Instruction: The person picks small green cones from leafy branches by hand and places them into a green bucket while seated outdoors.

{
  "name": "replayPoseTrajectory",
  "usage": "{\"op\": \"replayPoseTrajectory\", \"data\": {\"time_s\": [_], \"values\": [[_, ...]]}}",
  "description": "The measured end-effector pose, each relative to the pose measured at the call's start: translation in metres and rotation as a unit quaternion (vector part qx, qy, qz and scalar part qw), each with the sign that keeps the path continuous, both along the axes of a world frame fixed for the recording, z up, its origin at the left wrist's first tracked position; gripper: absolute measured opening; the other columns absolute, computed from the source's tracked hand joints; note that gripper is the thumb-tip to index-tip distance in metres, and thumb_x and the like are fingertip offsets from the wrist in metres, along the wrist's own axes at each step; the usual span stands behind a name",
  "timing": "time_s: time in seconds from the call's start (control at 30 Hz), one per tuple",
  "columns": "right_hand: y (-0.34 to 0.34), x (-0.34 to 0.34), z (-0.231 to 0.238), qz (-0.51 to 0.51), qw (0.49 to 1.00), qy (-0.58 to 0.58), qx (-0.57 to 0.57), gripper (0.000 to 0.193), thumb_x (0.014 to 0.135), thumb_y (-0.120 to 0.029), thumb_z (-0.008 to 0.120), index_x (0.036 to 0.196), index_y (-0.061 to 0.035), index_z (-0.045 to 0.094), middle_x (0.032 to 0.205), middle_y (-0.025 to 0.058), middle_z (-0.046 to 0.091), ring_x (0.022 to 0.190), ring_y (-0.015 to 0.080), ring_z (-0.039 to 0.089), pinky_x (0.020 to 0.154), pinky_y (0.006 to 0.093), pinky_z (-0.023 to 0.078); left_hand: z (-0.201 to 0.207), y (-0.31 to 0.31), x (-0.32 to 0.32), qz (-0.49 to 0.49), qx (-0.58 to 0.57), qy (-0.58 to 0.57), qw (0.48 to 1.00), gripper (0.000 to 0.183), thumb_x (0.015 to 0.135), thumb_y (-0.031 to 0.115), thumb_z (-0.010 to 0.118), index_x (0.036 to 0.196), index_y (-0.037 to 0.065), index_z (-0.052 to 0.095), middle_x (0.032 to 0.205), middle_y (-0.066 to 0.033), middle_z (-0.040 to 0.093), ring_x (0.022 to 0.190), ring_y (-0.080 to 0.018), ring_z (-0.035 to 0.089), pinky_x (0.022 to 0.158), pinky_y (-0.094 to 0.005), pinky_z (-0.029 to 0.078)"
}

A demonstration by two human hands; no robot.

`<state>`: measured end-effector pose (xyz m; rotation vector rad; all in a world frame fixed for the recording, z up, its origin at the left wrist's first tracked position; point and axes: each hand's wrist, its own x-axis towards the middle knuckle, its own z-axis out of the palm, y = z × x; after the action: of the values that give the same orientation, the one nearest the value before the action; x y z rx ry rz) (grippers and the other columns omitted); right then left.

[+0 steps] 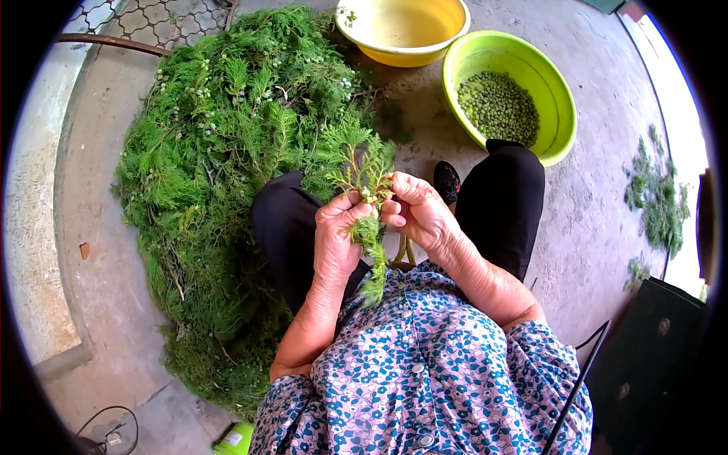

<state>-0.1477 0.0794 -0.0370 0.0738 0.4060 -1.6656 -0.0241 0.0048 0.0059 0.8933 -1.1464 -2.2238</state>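
In front of my lap, between my knees, I hold a leafy evergreen sprig (371,236) with flat, feathery green foliage and a few small pale cones near its middle. My left hand (338,233) is closed on it, thumb and fingertips pinching the stem. From the other side my right hand (422,214) closes its thumb and forefinger at the sprig's edge, with the other fingers curled. Exactly what lies between the right fingertips is partly hidden. The sprig's lower end hangs down toward my shirt.
A large heap of evergreen branches (220,167) lies to my left. Ahead stands a yellow basin (409,54); beside it a lime-green basin (563,114) holds many small green cones (497,106). Loose greenery (656,197) lies on the floor at the right, near a dark panel (644,356).
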Motion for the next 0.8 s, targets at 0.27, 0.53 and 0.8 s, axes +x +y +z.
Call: {"op": "replayPoseTrajectory", "data": {"time_s": [0.27,0.53,0.8], "values": [[0.006,-0.009,0.014,-0.046,0.955,0.286,0.054,0.014,0.082,-0.008,0.063,0.093,-0.0034,0.055,0.070,-0.0026,0.052,0.054,0.0052,0.044,0.046,0.0184,0.033,-0.012,0.003,0.000,0.081,-0.079,-0.071,0.991,0.006,0.078,0.004,0.063,0.082,0.000,0.062,0.074,-0.0023,0.060,0.065,-0.0089,0.056,0.060,-0.0221,0.045],[-0.005,0.008,0.004,-0.061,0.872,0.480,0.078,0.012,0.080,-0.008,0.064,0.088,-0.0019,0.057,0.066,-0.0017,0.054,0.058,0.0039,0.047,0.051,0.0196,0.041,-0.009,0.011,-0.007,0.020,-0.243,-0.147,0.959,0.005,0.079,-0.002,0.058,0.081,-0.005,0.061,0.074,-0.0020,0.061,0.067,-0.0066,0.055,0.061,-0.0190,0.044],[0.002,-0.021,0.024,-0.010,0.981,0.192,0.026,0.013,0.086,-0.017,0.057,0.089,-0.0051,0.055,0.067,0.0012,0.052,0.055,0.0102,0.047,0.047,0.0214,0.035,-0.011,-0.002,-0.001,0.069,0.028,-0.051,0.996,0.007,0.079,0.008,0.063,0.083,0.002,0.062,0.075,-0.0008,0.060,0.066,-0.0099,0.054,0.060,-0.0239,0.044]]}}
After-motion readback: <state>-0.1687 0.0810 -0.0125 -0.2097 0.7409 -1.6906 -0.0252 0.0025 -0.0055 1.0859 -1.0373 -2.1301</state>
